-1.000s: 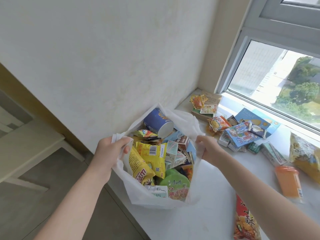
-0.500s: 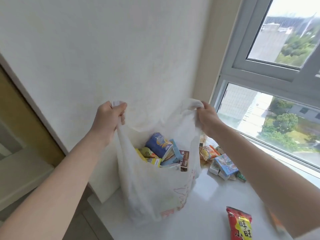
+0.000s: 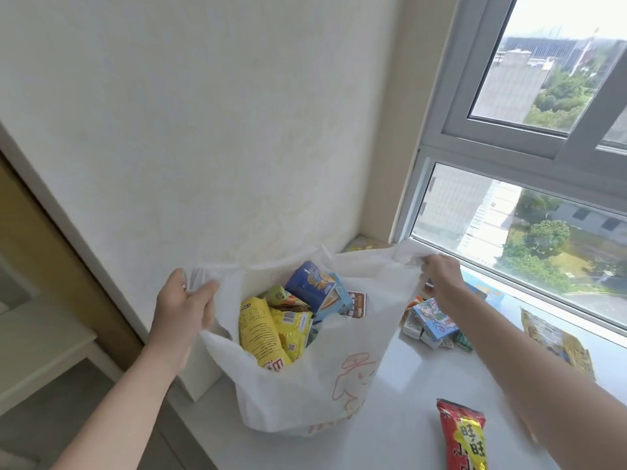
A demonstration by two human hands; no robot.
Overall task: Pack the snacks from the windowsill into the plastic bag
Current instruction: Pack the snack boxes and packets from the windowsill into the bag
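Nearest to me a red snack packet (image 3: pixel 462 435) lies flat on the white windowsill (image 3: pixel 400 395), just to the right of the plastic bag (image 3: pixel 315 378) and not touching it. The bag stands on the sill near its left end, a pink cartoon printed on its front. My hands are wide apart, one at each side of the bag's mouth. My left hand (image 3: pixel 185 308) grips the left handle, fingers curled round the bunched plastic. My right hand (image 3: pixel 441 278) pinches the right handle and pulls it toward the window (image 3: pixel 529 232), so the mouth is held open. Inside, yellow packets (image 3: pixel 268 329) stand at the front, with a blue tub (image 3: pixel 309 283) and a brown carton (image 3: pixel 357 304) behind them. Beyond my right forearm small cartons (image 3: pixel 432 322) sit in a cluster on the sill, and farther right a large yellowish bag of snacks (image 3: pixel 556 340) lies by the window frame. A yellow packet (image 3: pixel 364 245) peeks out in the far corner, behind the bag.
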